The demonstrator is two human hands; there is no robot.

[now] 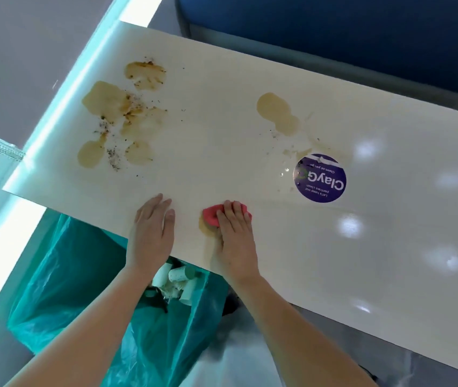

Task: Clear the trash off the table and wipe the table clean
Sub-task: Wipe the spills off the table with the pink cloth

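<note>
Glossy stained table [222,141], crumpled pink cloth [210,215]

Left hand [151,231], right hand [235,238]: bare.

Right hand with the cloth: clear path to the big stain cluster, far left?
Probably yes. The right hand presses the pink cloth near the front edge; bare table lies between it and the stain cluster. The left hand rests flat beside that path.
</note>
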